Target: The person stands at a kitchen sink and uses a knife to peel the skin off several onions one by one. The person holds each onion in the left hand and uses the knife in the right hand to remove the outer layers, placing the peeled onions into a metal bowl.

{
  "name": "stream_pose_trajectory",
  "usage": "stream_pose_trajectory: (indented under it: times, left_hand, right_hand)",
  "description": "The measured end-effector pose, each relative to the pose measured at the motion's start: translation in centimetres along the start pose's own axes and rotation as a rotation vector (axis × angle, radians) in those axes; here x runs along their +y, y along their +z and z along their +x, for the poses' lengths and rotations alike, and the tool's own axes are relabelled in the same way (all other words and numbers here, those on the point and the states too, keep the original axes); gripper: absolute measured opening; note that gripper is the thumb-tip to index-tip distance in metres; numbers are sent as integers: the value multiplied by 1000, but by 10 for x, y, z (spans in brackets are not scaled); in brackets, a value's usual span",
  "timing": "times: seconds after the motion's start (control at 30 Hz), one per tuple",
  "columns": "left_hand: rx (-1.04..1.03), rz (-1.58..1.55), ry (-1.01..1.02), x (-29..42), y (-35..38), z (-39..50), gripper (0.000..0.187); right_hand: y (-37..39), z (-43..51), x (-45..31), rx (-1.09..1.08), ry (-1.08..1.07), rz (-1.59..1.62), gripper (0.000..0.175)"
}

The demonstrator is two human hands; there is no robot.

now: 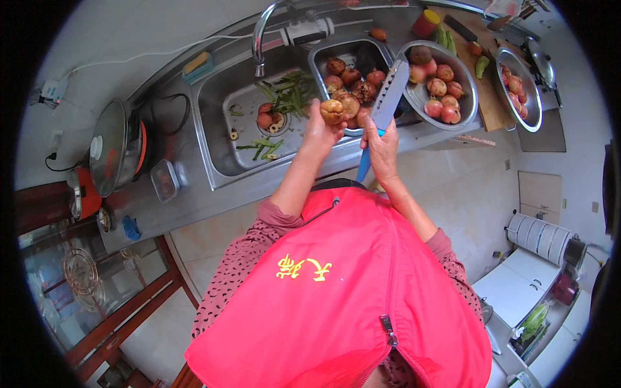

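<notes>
My left hand [324,127] holds a yellowish-brown pomegranate [333,111] above the near left edge of the small sink basin. My right hand [382,148] grips the blue handle [364,165] of a kitchen knife, its wide steel blade [392,94] tilted up and away, with a row of holes along it. The blade is apart from the fruit and partly covers the gap between basin and bowl. Several brownish-red pomegranates [350,76] lie in the small sink basin [318,51]. A steel bowl [468,104] to the right holds several more pomegranates [444,72].
Green peelings [286,92] and cut fruit ends [265,120] lie in the large sink [218,145] under a faucet [260,43]. On the right are a wooden cutting board [490,109], a dark-handled knife [461,28] and a second bowl [533,119]. A lidded pan [110,150] stands left.
</notes>
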State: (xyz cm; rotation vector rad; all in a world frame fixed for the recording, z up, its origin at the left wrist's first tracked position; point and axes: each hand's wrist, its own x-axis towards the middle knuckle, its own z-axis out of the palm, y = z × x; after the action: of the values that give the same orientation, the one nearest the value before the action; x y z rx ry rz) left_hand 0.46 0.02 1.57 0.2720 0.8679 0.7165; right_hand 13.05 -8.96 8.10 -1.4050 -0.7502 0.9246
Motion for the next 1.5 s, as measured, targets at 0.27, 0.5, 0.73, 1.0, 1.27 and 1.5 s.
stream_pose_trajectory:
  times: [0.27, 0.5, 0.73, 1.0, 1.27, 1.5]
  left_hand:
    - [-90, 187, 91, -6, 28, -43, 48]
    - [-33, 275, 59, -12, 34, -55, 44]
    - [66, 364, 107, -23, 35, -56, 41]
    - [-44, 318, -29, -19, 28, -57, 51]
    - [-136, 144, -172, -15, 17, -54, 49]
    - [-208, 190, -152, -12, 17, -50, 49]
  right_hand:
    - [-16, 15, -6, -103, -135, -244, 44]
    - [-26, 11, -11, -268, -85, -330, 48]
    - [-27, 5, -13, -209, -171, -501, 47]
    - [-33, 8, -9, -245, -3, -381, 27]
    - [-36, 12, -1, -329, 243, -54, 24]
    - [-46, 15, 10, -302, 363, 51, 26]
